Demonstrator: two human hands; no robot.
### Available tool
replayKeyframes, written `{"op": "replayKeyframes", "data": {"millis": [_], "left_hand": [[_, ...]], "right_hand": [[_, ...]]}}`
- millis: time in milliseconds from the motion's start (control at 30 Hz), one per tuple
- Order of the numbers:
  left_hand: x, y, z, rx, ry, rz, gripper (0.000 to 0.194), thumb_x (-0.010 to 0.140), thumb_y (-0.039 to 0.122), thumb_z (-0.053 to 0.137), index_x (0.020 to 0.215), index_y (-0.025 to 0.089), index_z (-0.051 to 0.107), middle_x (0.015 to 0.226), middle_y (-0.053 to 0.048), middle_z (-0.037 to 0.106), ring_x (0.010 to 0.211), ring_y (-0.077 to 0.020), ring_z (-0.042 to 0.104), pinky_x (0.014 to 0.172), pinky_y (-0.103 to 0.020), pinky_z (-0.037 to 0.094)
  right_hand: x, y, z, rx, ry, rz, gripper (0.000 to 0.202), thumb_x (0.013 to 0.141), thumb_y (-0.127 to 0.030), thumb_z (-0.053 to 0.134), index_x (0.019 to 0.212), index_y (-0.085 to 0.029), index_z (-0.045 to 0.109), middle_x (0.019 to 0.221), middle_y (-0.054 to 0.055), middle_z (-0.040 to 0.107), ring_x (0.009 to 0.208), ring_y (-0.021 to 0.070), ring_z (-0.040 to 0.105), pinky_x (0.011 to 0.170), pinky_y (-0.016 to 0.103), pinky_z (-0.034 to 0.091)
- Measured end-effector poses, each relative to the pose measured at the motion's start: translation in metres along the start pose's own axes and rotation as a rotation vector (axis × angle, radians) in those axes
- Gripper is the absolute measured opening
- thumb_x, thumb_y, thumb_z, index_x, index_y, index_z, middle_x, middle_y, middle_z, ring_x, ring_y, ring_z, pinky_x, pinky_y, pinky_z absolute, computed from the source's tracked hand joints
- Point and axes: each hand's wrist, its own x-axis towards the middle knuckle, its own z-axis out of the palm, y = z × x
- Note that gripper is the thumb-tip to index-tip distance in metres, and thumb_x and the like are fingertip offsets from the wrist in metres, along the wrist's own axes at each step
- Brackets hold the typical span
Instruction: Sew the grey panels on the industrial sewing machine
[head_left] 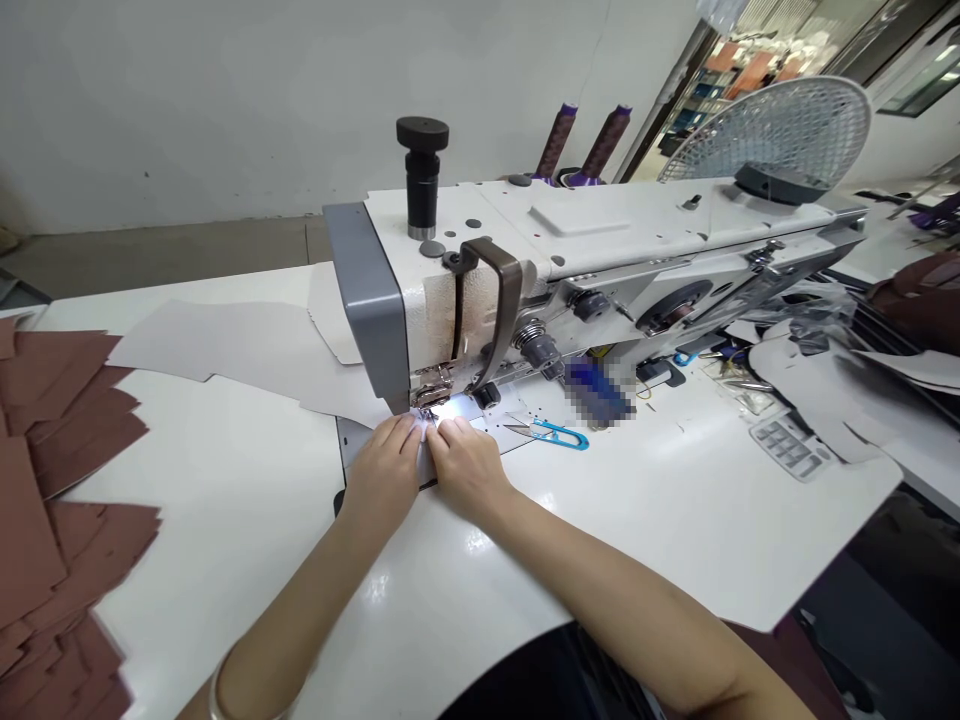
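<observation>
My left hand [384, 468] and my right hand [469, 462] lie side by side on the bed of a white industrial sewing machine [622, 215]. Their fingertips come together just in front of the lit presser foot [429, 408]. Both hands have bent, closed fingers pressed down on light grey sheet material; its edge there is mostly covered by the fingers. A larger light grey cut piece [240, 345] stretches left from the needle area across the table. Thread snips [559, 433] with a blue handle rest right of my right hand.
Overlapping reddish-brown cut pieces [71, 550] cover the table's left side. Two dark thread cones [604, 148] stand behind the machine, near a round white mesh guard [780, 135]. Pale scraps [825, 385] and a packet [791, 447] lie at right.
</observation>
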Motion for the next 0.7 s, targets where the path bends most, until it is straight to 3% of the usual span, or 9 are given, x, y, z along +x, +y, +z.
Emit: {"op": "replayKeyframes", "data": {"millis": [467,700], "left_hand": [[0.004,-0.007,0.004,-0.008,-0.06,-0.005,0.037,0.082,0.003,0.036,0.108,0.008,0.061,0.11,-0.016,0.064,0.108,-0.0254,0.054,0.095,-0.042,0.047],[0.007,-0.025,-0.005,-0.102,-0.06,-0.156,0.03,0.087,0.017,0.04,0.108,0.016,0.062,0.105,-0.013,0.063,0.107,-0.0267,0.054,0.088,-0.043,0.048]], "right_hand": [[0.0,-0.002,0.003,-0.021,-0.011,0.037,0.02,0.09,-0.01,0.04,0.096,-0.018,0.056,0.088,0.006,0.057,0.081,0.0183,0.048,0.058,0.028,0.03],[-0.001,0.0,0.005,-0.017,-0.005,0.044,0.019,0.091,-0.011,0.04,0.096,-0.019,0.056,0.086,0.006,0.057,0.081,0.0176,0.047,0.057,0.028,0.027]]}}
